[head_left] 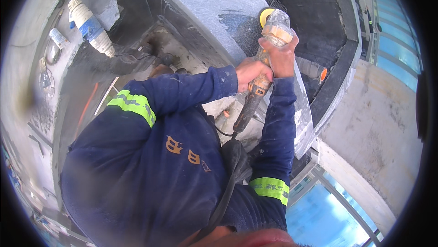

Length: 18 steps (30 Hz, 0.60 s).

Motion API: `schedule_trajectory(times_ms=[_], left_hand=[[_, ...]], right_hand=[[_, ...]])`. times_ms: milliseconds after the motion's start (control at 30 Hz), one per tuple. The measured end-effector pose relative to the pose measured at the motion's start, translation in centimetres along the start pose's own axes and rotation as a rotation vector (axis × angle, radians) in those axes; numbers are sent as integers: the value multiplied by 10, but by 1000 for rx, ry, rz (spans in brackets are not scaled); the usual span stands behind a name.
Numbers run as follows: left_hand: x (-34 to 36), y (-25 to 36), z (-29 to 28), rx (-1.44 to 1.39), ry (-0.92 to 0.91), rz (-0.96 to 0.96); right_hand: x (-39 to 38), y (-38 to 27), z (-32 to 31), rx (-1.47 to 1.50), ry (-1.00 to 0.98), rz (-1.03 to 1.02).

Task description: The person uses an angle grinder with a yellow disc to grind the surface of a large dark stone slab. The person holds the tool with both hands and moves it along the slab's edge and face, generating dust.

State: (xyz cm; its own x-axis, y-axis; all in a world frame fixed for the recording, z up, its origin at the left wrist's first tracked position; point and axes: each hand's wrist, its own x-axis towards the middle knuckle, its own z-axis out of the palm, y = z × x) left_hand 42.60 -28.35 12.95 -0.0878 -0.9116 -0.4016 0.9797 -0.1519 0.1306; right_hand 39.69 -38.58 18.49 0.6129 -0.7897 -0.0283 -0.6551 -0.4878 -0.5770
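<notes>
I hold a dusty orange and grey angle grinder (258, 85) with both hands. My right hand (282, 53) is closed round it just below the metal head, and my left hand (251, 71) grips its body lower down. The yellow disc (266, 15) at its far end is at a grey stone slab (200, 9), beside a dark, speckled patch; whether it touches cannot be told. The black cord runs down from the grinder's lower end. A dark strap (230, 169) hangs near my torso in navy sleeves with yellow-green bands.
A white and blue plug connector (91, 28) and cables lie on the left ledge (41, 110). Right of the slab is a dark recess (315, 14) with a grey, orange-ended cylinder (310, 66). Below the slab is a cluttered pit (180, 48); at right, a concrete surface (369, 123).
</notes>
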Motion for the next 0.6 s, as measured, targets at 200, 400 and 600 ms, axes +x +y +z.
schedule_trajectory(times_ms=[200, 400, 600], left_hand=[[-38, 1, -12, -63, 74, 161], [-21, 9, -4, -44, 44, 52], [-24, 5, -2, -50, 57, 172]], right_hand=[[-16, -29, 23, 8, -121, -47], [-2, -24, 13, -26, -27, 56], [-5, -18, 16, 45, -146, -101]])
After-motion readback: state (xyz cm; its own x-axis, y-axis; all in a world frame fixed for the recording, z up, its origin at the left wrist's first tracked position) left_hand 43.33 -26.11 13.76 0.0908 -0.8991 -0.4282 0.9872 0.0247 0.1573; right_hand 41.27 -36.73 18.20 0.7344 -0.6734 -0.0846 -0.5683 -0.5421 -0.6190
